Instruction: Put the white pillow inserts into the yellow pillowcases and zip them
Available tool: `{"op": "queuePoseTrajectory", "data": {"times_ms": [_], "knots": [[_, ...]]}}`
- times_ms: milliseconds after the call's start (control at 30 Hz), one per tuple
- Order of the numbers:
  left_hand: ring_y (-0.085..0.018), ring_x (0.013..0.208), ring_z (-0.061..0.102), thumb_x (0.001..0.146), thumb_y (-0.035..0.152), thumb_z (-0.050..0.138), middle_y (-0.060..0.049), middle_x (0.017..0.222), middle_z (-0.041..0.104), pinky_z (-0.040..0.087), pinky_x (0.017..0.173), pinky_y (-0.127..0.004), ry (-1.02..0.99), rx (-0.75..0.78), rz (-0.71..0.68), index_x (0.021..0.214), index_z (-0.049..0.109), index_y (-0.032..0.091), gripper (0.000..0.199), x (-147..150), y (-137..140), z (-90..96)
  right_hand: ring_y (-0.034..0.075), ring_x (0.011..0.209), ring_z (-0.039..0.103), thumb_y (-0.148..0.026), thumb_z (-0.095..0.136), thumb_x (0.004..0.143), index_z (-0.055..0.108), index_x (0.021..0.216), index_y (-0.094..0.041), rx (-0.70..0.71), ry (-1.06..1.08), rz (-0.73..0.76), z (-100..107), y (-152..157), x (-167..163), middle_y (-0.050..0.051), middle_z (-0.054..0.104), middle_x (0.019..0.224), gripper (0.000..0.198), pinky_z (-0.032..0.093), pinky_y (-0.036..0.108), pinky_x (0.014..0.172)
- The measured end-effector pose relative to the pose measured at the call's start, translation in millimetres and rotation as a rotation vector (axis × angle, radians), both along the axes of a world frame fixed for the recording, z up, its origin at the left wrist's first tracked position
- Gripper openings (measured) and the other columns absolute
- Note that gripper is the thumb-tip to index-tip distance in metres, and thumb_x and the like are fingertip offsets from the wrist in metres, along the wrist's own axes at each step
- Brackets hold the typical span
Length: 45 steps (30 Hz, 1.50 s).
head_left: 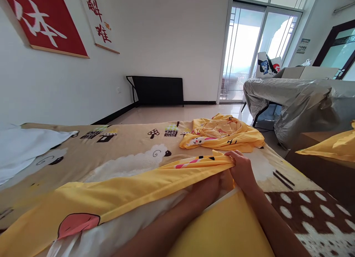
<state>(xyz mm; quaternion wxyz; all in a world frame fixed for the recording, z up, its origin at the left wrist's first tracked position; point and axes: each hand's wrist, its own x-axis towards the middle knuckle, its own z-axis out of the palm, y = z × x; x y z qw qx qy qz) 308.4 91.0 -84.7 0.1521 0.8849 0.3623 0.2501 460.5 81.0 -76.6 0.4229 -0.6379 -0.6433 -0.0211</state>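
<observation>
1. Cloth [133,186]: yellow, above the blanket [124,138], long edge running from lower left up to the hands. It sags mid-length; a lopsided pull could bunch or twist it.
2. Right hand [240,169]: fingers bent, gripping a gathered bit of the cloth's far end. Small hold; could slip if the cloth drags.
3. Left hand [215,181]: mostly under the cloth, fingers hidden, can't tell if gripping. Could snag in the folds if withdrawn fast.
4. White fabric [119,218]: below the yellow edge, loose and creased. Could get caught up with the edge, same fold.
5. Yellow panel [222,227]: close to the body, between the forearms. Could get in the arms' way.
6. Heap [222,133]: yellow, crumpled on the blanket, just beyond the hands. Similar colour, so edges could get mixed up; a wide sweep could shove it off the blanket's far side.
</observation>
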Motion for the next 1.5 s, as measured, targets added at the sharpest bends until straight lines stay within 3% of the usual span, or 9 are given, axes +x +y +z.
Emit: {"op": "queuePoseTrajectory", "data": {"times_ms": [100,300,533,600,733,900,1067,1233,1500], "knots": [[-0.031,0.124,0.046,0.089,0.017,0.040,-0.011,0.131,0.054,0.034,0.107,-0.053,0.123,0.037,0.032,0.122,0.055,0.019,0.035,0.6,-4.7,1.2,0.018,0.079,0.060,-0.006,0.043,0.061,0.066,0.087,-0.019,0.009,0.052,0.019,1.9,0.0,0.2,0.005,0.065,0.086,0.038,0.041,0.025,0.070],[-0.026,0.114,0.051,0.091,0.030,0.048,-0.007,0.124,0.058,0.040,0.102,-0.043,0.126,0.178,-0.214,0.101,0.064,0.021,0.021,-10.4,-8.7,9.7,0.020,0.080,0.063,-0.009,0.042,0.058,0.068,0.085,-0.019,-0.031,0.187,0.053,5.1,0.7,0.2,0.003,0.071,0.084,0.039,0.044,0.028,0.073],[-0.021,0.097,0.055,0.091,0.016,0.043,-0.009,0.098,0.062,0.044,0.087,-0.033,0.257,0.364,-0.423,0.079,0.060,0.016,0.021,-17.8,-7.3,12.6,0.018,0.072,0.064,-0.011,0.040,0.054,0.070,0.092,-0.019,-0.086,0.368,0.089,5.7,0.5,-0.2,0.003,0.072,0.085,0.049,0.046,0.026,0.066],[-0.018,0.085,0.056,0.087,0.013,0.046,-0.006,0.086,0.062,0.044,0.077,-0.028,0.260,0.311,-0.463,0.070,0.055,0.017,0.020,-19.6,-7.6,14.7,0.016,0.064,0.062,-0.011,0.040,0.054,0.070,0.093,-0.019,-0.087,0.331,0.048,6.1,0.2,-0.2,0.002,0.070,0.077,0.049,0.044,0.024,0.060],[-0.011,0.061,0.050,0.083,0.020,0.050,0.003,0.069,0.058,0.038,0.058,-0.022,0.141,-0.077,-0.377,0.074,0.051,0.019,0.009,-21.6,-6.8,21.9,0.017,0.069,0.063,-0.008,0.043,0.055,0.070,0.093,-0.019,-0.136,0.237,0.048,9.9,-0.6,3.3,0.002,0.071,0.080,0.048,0.045,0.024,0.064],[-0.015,0.077,0.060,0.086,0.027,0.045,-0.004,0.089,0.068,0.045,0.071,-0.024,0.007,-0.247,-0.255,0.100,0.055,0.018,0.019,-17.1,-3.7,23.3,0.021,0.082,0.065,-0.008,0.049,0.060,0.071,0.088,-0.020,-0.294,0.051,0.079,17.1,-4.3,12.2,0.005,0.073,0.086,0.038,0.043,0.028,0.073],[-0.021,0.084,0.060,0.085,0.030,0.045,-0.006,0.093,0.068,0.047,0.080,-0.032,0.189,-0.066,-0.227,0.086,0.059,0.019,0.018,-14.6,-6.0,19.0,0.017,0.072,0.058,-0.007,0.046,0.060,0.066,0.071,-0.020,-0.238,-0.070,0.074,17.4,-7.1,11.9,0.004,0.066,0.075,0.026,0.038,0.024,0.065],[-0.031,0.113,0.052,0.086,0.031,0.045,-0.013,0.123,0.058,0.039,0.101,-0.046,0.267,0.090,-0.139,0.110,0.056,0.017,0.030,-13.9,-6.8,15.2,0.017,0.079,0.058,-0.009,0.045,0.062,0.064,0.078,-0.020,-0.164,0.114,0.245,19.1,-8.8,4.4,0.002,0.066,0.083,0.027,0.041,0.024,0.071],[-0.028,0.109,0.057,0.095,0.036,0.034,-0.012,0.114,0.063,0.044,0.097,-0.043,0.292,0.275,-0.240,0.103,0.060,0.019,0.032,-21.6,-11.4,24.3,0.016,0.071,0.055,-0.013,0.049,0.061,0.060,0.078,-0.017,-0.188,0.377,0.313,18.2,-7.2,2.0,-0.001,0.064,0.073,0.021,0.041,0.022,0.062]]}}
